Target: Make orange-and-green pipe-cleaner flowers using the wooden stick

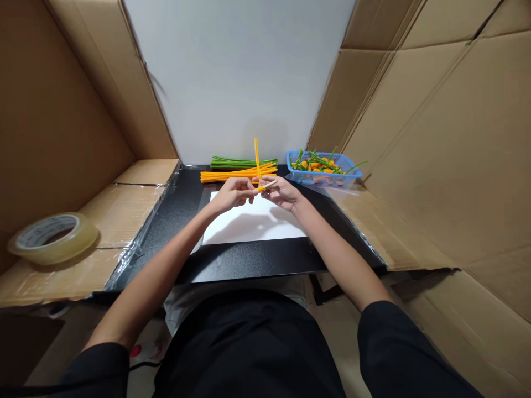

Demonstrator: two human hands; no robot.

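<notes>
Above a white sheet of paper (257, 225), both hands meet around an orange-yellow pipe cleaner (257, 157). One length of it sticks straight up, and its lower part is coiled around a pale thin stick (271, 183). My left hand (235, 193) has thumb and fingers pinched at the left side of the coil. The stick is gripped in the fingers of my right hand (282, 193), just right of the coil. Fingertips hide part of the coil and the stick's other end.
Behind the hands lie bundles of orange pipe cleaners (215, 176) and green pipe cleaners (236, 163). A blue basket (323, 180) at back right holds green-stemmed orange pieces. A tape roll (53, 237) sits on cardboard at left. Cardboard walls (448, 138) flank the black table (249, 262).
</notes>
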